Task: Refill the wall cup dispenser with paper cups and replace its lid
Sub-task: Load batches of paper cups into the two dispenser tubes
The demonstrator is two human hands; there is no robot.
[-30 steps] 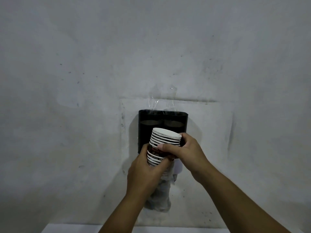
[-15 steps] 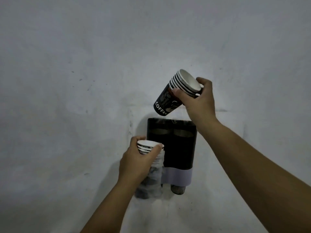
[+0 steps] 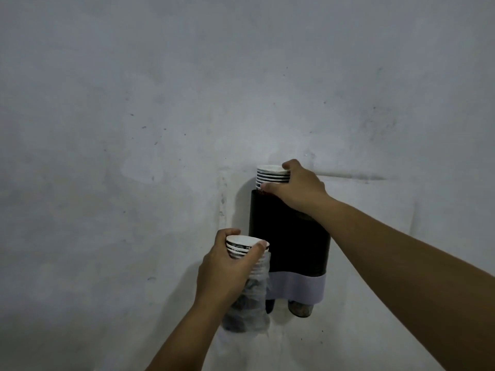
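A black two-tube cup dispenser (image 3: 289,236) with a pale band near its bottom hangs on the wall. My right hand (image 3: 297,187) grips a short stack of paper cups (image 3: 270,175) that stands upright in the left tube's top, only its white rims showing above the edge. My left hand (image 3: 227,269) holds a second stack of cups (image 3: 242,246) in a clear plastic sleeve (image 3: 251,311), left of and in front of the dispenser's lower half. A cup bottom (image 3: 300,309) pokes out under the right tube. No lid is in view.
A grey, scuffed wall (image 3: 160,103) fills the view. A paler rectangular patch (image 3: 375,204) lies behind and right of the dispenser.
My right hand has brought its tilted stack of cups down from above the dispenser and set it upright into the left tube. My left hand has stayed in place with the sleeved stack.
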